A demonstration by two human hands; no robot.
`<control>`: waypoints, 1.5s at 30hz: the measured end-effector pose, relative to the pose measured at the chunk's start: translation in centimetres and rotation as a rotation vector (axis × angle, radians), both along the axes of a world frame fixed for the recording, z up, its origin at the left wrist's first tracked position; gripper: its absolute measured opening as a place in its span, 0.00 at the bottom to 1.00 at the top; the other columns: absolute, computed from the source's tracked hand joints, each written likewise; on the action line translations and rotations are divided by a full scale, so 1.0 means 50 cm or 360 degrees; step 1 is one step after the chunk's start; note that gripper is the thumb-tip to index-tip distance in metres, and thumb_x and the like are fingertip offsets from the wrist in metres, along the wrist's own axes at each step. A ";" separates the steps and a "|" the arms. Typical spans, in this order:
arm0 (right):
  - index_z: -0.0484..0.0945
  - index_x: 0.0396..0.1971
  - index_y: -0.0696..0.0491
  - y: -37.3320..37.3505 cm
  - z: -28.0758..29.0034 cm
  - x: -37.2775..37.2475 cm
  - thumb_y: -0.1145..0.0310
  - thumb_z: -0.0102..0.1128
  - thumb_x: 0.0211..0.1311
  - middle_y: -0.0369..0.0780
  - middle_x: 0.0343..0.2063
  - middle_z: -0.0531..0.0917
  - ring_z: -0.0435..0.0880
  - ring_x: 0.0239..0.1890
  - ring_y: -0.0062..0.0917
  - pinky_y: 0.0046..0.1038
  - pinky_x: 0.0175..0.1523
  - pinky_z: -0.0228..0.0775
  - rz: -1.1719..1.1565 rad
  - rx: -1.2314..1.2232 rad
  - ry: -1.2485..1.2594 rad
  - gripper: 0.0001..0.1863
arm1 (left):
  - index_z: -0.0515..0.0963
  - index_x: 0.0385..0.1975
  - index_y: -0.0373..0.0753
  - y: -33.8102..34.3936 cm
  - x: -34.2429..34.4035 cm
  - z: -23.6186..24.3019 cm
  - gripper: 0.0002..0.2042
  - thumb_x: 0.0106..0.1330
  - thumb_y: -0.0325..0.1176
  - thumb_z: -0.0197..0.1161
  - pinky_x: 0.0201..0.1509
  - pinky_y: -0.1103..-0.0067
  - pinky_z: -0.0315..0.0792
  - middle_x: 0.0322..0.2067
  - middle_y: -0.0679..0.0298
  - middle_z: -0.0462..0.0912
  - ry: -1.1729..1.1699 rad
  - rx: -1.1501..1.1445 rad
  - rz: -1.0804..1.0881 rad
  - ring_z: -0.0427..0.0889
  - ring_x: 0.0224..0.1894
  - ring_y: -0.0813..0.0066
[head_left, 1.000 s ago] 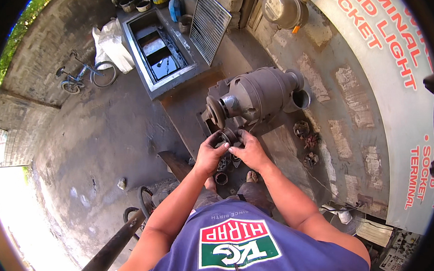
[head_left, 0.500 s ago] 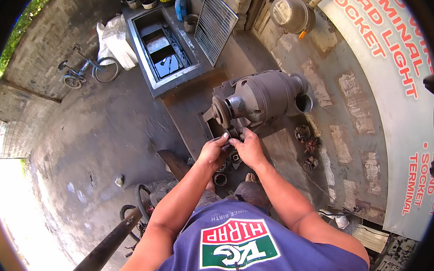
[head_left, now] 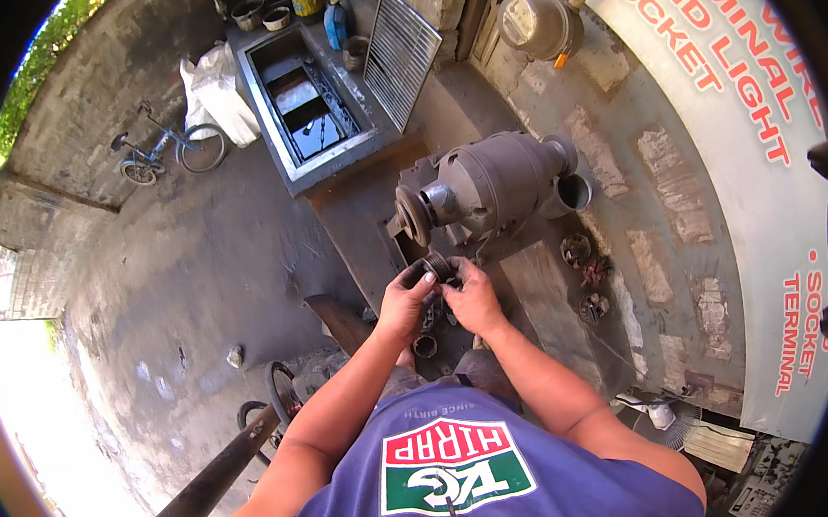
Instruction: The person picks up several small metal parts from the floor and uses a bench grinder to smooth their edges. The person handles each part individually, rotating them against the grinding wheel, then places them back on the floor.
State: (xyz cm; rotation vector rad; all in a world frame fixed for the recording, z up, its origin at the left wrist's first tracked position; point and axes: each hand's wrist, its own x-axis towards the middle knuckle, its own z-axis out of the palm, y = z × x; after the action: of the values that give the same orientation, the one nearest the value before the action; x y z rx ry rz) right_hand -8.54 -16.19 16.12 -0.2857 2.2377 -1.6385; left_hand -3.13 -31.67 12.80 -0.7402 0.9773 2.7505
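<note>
Both my hands hold a small dark grooved pulley (head_left: 440, 266) in front of the bench grinder. My left hand (head_left: 403, 306) pinches it from the left, thumb on top. My right hand (head_left: 472, 298) grips its right side, with the fingers partly hidden behind it. Just beyond the pulley is the dusty wheel (head_left: 413, 215) of the bench grinder, apart from it. The grinder's big grey motor body (head_left: 494, 181) lies to the right of the wheel, on a concrete ledge. Below my hands, a dark ring-shaped metal part (head_left: 425, 346) lies near my feet.
A metal-rimmed basin (head_left: 287, 153) of dark liquid stands at the far side, with a wire grate (head_left: 403, 58) leaning by it. Several dusty parts (head_left: 577, 250) lie along the right wall. A small bicycle (head_left: 160, 150) and white sacks (head_left: 218, 96) are at far left. A dark pole (head_left: 210, 475) crosses lower left.
My hands have drawn the pulley slightly back from the grinder wheel, and its grooved side is tilted more into sight. The whole view has shifted a little.
</note>
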 end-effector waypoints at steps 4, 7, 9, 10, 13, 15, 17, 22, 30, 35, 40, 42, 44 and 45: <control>0.83 0.52 0.60 -0.036 -0.022 -0.020 0.78 0.72 0.65 0.50 0.44 0.92 0.93 0.49 0.39 0.37 0.54 0.83 -0.0056 0.0019 0.0110 0.16 | 0.80 0.65 0.30 -0.022 -0.037 -0.009 0.18 0.83 0.35 0.65 0.67 0.67 0.79 0.57 0.59 0.89 -0.0092 -0.0004 -0.0054 0.86 0.57 0.68; 0.83 0.47 0.60 -0.044 -0.007 -0.038 0.75 0.72 0.63 0.54 0.40 0.91 0.93 0.47 0.49 0.43 0.52 0.84 -0.0075 0.0258 0.0160 0.14 | 0.81 0.64 0.30 -0.021 -0.050 -0.014 0.17 0.83 0.34 0.65 0.66 0.67 0.80 0.56 0.59 0.89 -0.0181 -0.0044 -0.0070 0.86 0.55 0.68; 0.84 0.44 0.61 -0.044 0.013 -0.050 0.72 0.73 0.61 0.55 0.38 0.91 0.92 0.45 0.53 0.46 0.51 0.84 -0.0066 0.0405 0.0273 0.13 | 0.81 0.62 0.30 -0.014 -0.051 -0.016 0.17 0.84 0.35 0.64 0.64 0.69 0.81 0.54 0.58 0.89 -0.0207 0.0031 -0.0041 0.87 0.55 0.69; 0.84 0.42 0.61 -0.044 0.023 -0.055 0.70 0.73 0.60 0.56 0.37 0.90 0.91 0.45 0.55 0.48 0.50 0.84 -0.0052 0.0446 0.0341 0.13 | 0.82 0.61 0.29 -0.012 -0.050 -0.017 0.17 0.84 0.36 0.64 0.64 0.69 0.81 0.54 0.58 0.89 -0.0224 0.0098 -0.0023 0.87 0.54 0.69; 0.85 0.40 0.61 -0.059 0.038 -0.069 0.68 0.74 0.59 0.56 0.35 0.91 0.91 0.43 0.55 0.50 0.50 0.84 0.0029 0.0631 0.0271 0.14 | 0.82 0.60 0.29 -0.011 -0.053 -0.021 0.16 0.85 0.36 0.63 0.63 0.70 0.82 0.53 0.57 0.89 -0.0281 0.0243 0.0019 0.88 0.54 0.68; 0.85 0.40 0.60 -0.071 0.040 -0.073 0.68 0.74 0.59 0.56 0.36 0.91 0.92 0.43 0.55 0.50 0.51 0.84 0.0058 0.0700 0.0243 0.14 | 0.82 0.60 0.29 -0.012 -0.053 -0.019 0.16 0.85 0.37 0.63 0.63 0.69 0.82 0.53 0.57 0.89 -0.0328 0.0247 0.0034 0.88 0.54 0.67; 0.85 0.40 0.59 -0.068 0.042 -0.071 0.69 0.74 0.59 0.55 0.36 0.91 0.92 0.43 0.55 0.50 0.51 0.84 0.0051 0.0671 0.0250 0.12 | 0.82 0.60 0.29 -0.011 -0.048 -0.010 0.16 0.86 0.37 0.61 0.64 0.68 0.82 0.53 0.56 0.89 -0.0347 0.0170 0.0043 0.88 0.54 0.65; 0.80 0.58 0.59 0.022 0.061 -0.030 0.76 0.71 0.60 0.53 0.48 0.89 0.90 0.55 0.48 0.43 0.61 0.82 0.0240 0.0301 0.0335 0.24 | 0.78 0.67 0.28 0.012 0.015 0.036 0.27 0.70 0.24 0.78 0.68 0.73 0.80 0.56 0.55 0.89 0.0269 -0.0942 0.0107 0.87 0.61 0.69; 0.82 0.54 0.58 -0.020 0.019 -0.019 0.76 0.72 0.59 0.50 0.43 0.92 0.93 0.48 0.43 0.40 0.55 0.84 -0.0098 0.0215 0.0244 0.22 | 0.82 0.64 0.28 0.005 -0.027 0.019 0.21 0.79 0.34 0.71 0.64 0.70 0.83 0.54 0.59 0.90 -0.0072 -0.0091 -0.0038 0.88 0.54 0.70; 0.84 0.50 0.59 -0.045 0.020 -0.049 0.74 0.71 0.61 0.51 0.40 0.92 0.94 0.46 0.46 0.41 0.52 0.85 -0.0156 0.0329 0.0468 0.17 | 0.81 0.62 0.25 0.003 -0.046 0.007 0.20 0.80 0.35 0.70 0.60 0.72 0.84 0.53 0.56 0.89 -0.0041 -0.0089 -0.0013 0.89 0.52 0.70; 0.84 0.50 0.59 -0.055 0.034 -0.062 0.71 0.72 0.60 0.56 0.41 0.91 0.91 0.48 0.55 0.50 0.54 0.83 -0.0030 0.0565 0.0240 0.19 | 0.81 0.62 0.25 0.005 -0.045 0.015 0.20 0.82 0.37 0.68 0.64 0.69 0.82 0.54 0.55 0.89 -0.0217 -0.0037 -0.0016 0.88 0.55 0.68; 0.84 0.50 0.58 -0.037 0.046 -0.057 0.73 0.71 0.58 0.55 0.42 0.91 0.91 0.50 0.54 0.49 0.56 0.83 -0.0004 0.0486 0.0286 0.18 | 0.80 0.64 0.28 -0.005 -0.034 0.021 0.22 0.79 0.37 0.71 0.69 0.69 0.80 0.56 0.57 0.88 -0.0168 -0.0122 -0.0124 0.87 0.58 0.66; 0.85 0.48 0.56 -0.006 0.061 -0.047 0.81 0.69 0.56 0.53 0.50 0.88 0.87 0.56 0.53 0.45 0.62 0.81 0.0147 0.0515 0.0457 0.18 | 0.78 0.68 0.28 -0.023 -0.020 0.029 0.25 0.77 0.35 0.73 0.67 0.70 0.81 0.58 0.58 0.87 0.0145 0.0021 -0.0256 0.87 0.59 0.66; 0.85 0.48 0.56 0.016 0.070 -0.034 0.83 0.68 0.55 0.53 0.53 0.86 0.86 0.57 0.53 0.45 0.63 0.80 0.0233 0.0418 0.0626 0.19 | 0.76 0.70 0.29 -0.028 -0.002 0.036 0.27 0.75 0.34 0.75 0.67 0.70 0.82 0.60 0.58 0.87 0.0229 0.0136 -0.0331 0.88 0.59 0.66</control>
State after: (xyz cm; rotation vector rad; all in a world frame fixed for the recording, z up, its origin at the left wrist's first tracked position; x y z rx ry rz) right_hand -10.26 -15.39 19.60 -0.7364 2.6095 -1.2796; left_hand -3.25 -33.07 14.59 -0.4069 0.8986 2.6718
